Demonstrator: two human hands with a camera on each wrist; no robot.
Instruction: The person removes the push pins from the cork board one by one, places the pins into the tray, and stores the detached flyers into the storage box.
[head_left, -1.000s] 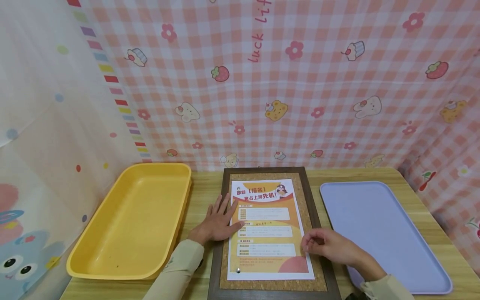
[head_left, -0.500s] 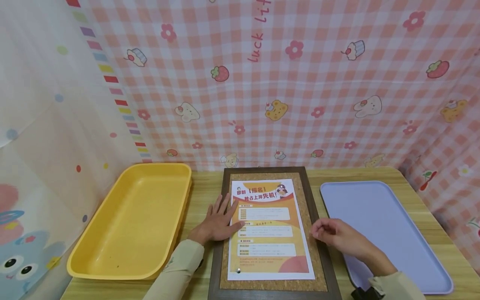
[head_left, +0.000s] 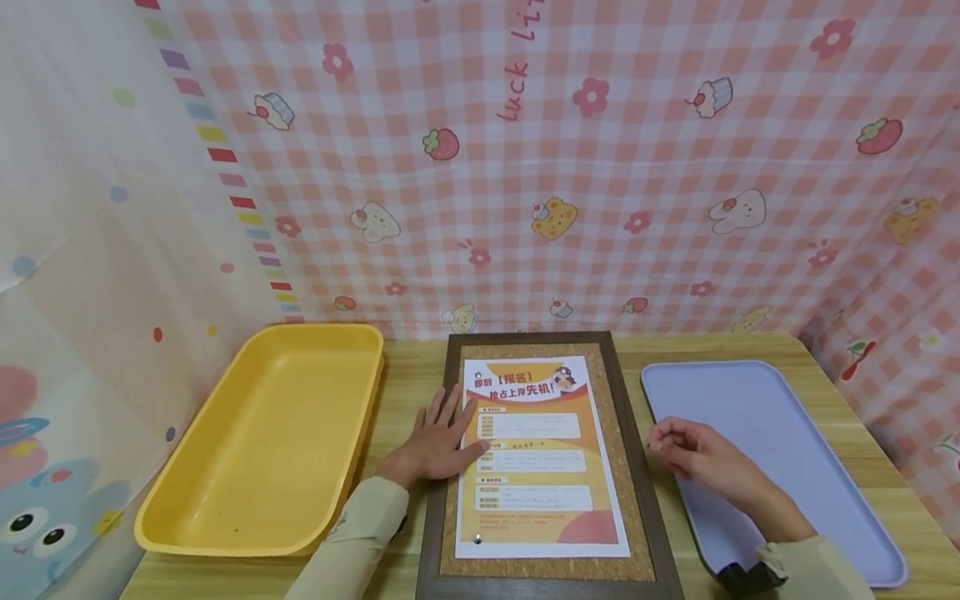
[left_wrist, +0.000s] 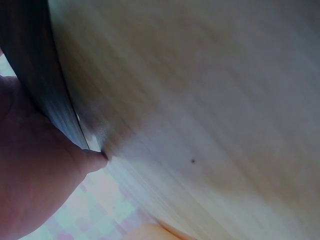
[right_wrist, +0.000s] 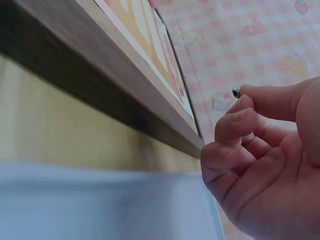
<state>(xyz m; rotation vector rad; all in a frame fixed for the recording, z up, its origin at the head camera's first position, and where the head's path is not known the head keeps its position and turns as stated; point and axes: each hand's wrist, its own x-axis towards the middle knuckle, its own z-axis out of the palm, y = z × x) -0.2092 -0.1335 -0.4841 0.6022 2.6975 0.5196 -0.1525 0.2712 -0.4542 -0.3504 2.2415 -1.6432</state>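
Observation:
A printed orange and white poster (head_left: 534, 458) lies on a cork board (head_left: 547, 568) with a dark wooden frame (head_left: 630, 433). Silver thumbtacks show at its upper left (head_left: 478, 376), upper right and lower left (head_left: 477, 539) corners. My left hand (head_left: 431, 446) rests with fingers spread across the board's left side, fingertips and thumb on the poster's left edge. Between thumb and index finger, my right hand (head_left: 701, 458) pinches a small shiny thumbtack (right_wrist: 236, 92), its other fingers curled. That hand is over the gap between the frame and the purple tray (head_left: 780, 467).
A deep yellow tray (head_left: 258, 546) stands to the left on the wooden table (head_left: 408, 367). Behind the table hangs a pink checked curtain (head_left: 495, 183); a pale curtain (head_left: 97, 250) hangs at left.
My right hand has moved from the poster's right edge rightward and away, past the frame to the purple tray's left edge. The left hand has stayed in place.

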